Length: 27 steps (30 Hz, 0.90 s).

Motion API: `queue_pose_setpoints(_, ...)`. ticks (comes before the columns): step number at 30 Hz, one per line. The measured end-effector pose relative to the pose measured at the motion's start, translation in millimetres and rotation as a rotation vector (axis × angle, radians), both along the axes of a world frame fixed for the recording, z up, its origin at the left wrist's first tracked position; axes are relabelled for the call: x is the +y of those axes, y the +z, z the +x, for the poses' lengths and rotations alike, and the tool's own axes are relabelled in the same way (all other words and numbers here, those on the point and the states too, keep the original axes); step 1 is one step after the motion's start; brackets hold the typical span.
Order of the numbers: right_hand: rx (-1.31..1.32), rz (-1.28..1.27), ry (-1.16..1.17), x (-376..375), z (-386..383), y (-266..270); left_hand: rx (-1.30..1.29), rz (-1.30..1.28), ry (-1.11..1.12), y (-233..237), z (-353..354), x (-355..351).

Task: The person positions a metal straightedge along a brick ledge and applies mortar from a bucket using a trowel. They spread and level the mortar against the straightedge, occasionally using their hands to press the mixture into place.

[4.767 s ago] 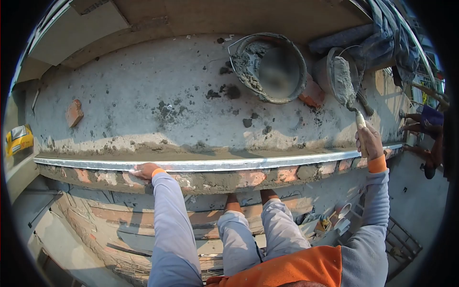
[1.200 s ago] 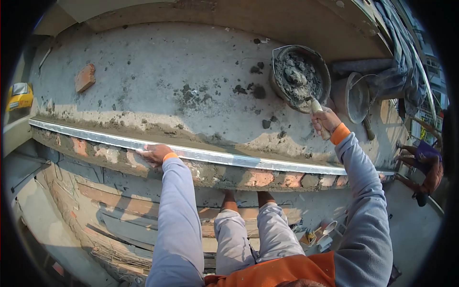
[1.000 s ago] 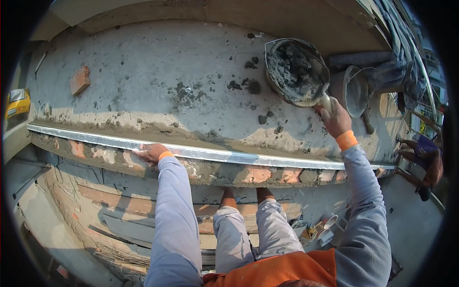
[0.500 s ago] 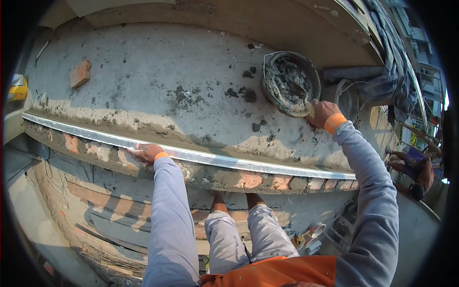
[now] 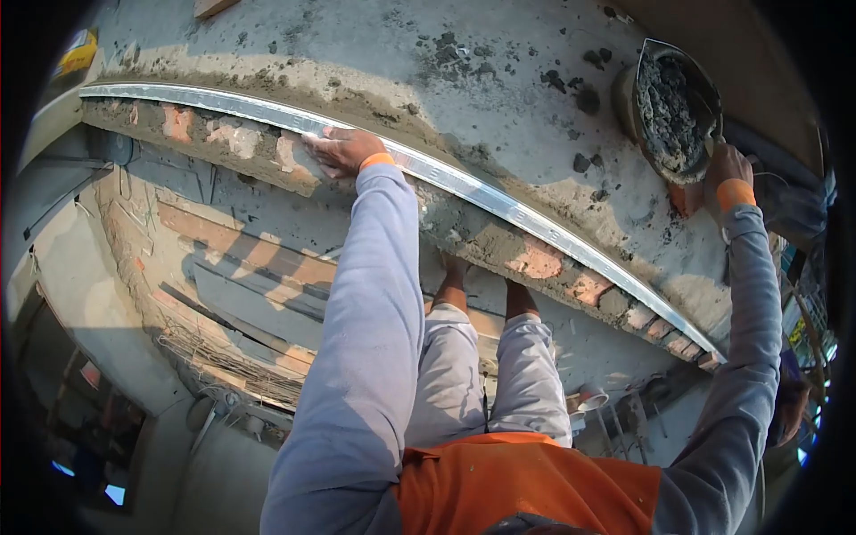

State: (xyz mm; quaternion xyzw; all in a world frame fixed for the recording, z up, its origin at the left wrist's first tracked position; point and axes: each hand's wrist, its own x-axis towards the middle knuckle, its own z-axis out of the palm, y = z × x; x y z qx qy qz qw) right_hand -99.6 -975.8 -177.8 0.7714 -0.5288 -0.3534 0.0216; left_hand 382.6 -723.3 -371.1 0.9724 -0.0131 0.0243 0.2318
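Head view gave us the left hand [image 5: 346, 152] at the long metal bar [image 5: 481, 189], thumb lying toward its upper face, the other fingers slightly bent and reaching down over the near edge onto the brickwork [image 5: 537, 259]. We could not tell how firmly they pressed, or whether they gripped at all. Our right hand [image 5: 733, 167] was curled closed around a pale-handled trowel [image 5: 710, 145] — only a bit of the handle showed — at the near right rim of the bucket [image 5: 629, 102]. Thick grey mortar [image 5: 670, 111] filled much of that bucket, and a reddish brick piece [image 5: 687, 198] sat just beside its base.

From our left fingers the bar ran both ways along the top edge of the brickwork, up to the left and down to the right. Beyond it spread the concrete floor [image 5: 526, 147], spotted with dark clumps [image 5: 587, 98] near the bucket. Farther out, we saw a yellow bag [image 5: 78, 53] at upper left and wooden boards [image 5: 227, 230] below the brickwork.
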Motion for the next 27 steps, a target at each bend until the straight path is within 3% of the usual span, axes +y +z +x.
queue_pose_setpoints(5,-0.004,-0.049,-0.014,76,-5,31,-0.034,-0.021,-0.005,-5,0,2)
queue_pose_setpoints(7,-0.046,-0.057,-0.015,87,-18,46,0.164,0.006,0.012,22,-7,-6)
queue_pose_setpoints(10,-0.113,-0.077,-0.005,88,-14,91,0.178,-0.019,0.042,26,-10,-7)
queue_pose_setpoints(12,-0.554,-0.02,-0.069,84,-35,94,0.138,0.024,0.041,22,-6,-6)
queue_pose_setpoints(13,-0.602,0.065,-0.276,80,-27,100,0.142,0.023,0.041,9,-2,-1)
queue_pose_setpoints(14,-0.601,0.066,-0.278,75,-11,99,0.092,0.031,0.024,-3,2,4)
queue_pose_setpoints(16,-0.416,0.429,-0.917,51,20,86,0.037,0.026,0.005,-5,2,1)
queue_pose_setpoints(18,-0.427,0.296,-0.616,35,-27,4,0.11,0.016,0.051,16,-7,-6)
queue_pose_setpoints(19,-0.435,0.279,-0.617,23,-23,4,0.12,0.009,0.047,22,-8,-8)
queue_pose_setpoints(21,-0.235,0.316,-0.582,11,-10,20,0.089,-0.035,0.041,22,-8,-6)
queue_pose_setpoints(25,-0.096,0.452,-0.5,14,-17,108,0.145,0.017,0.035,44,-13,-13)
queue_pose_setpoints(27,-0.114,0.127,-0.063,17,-59,109,0.139,-0.041,0.031,35,-15,-7)
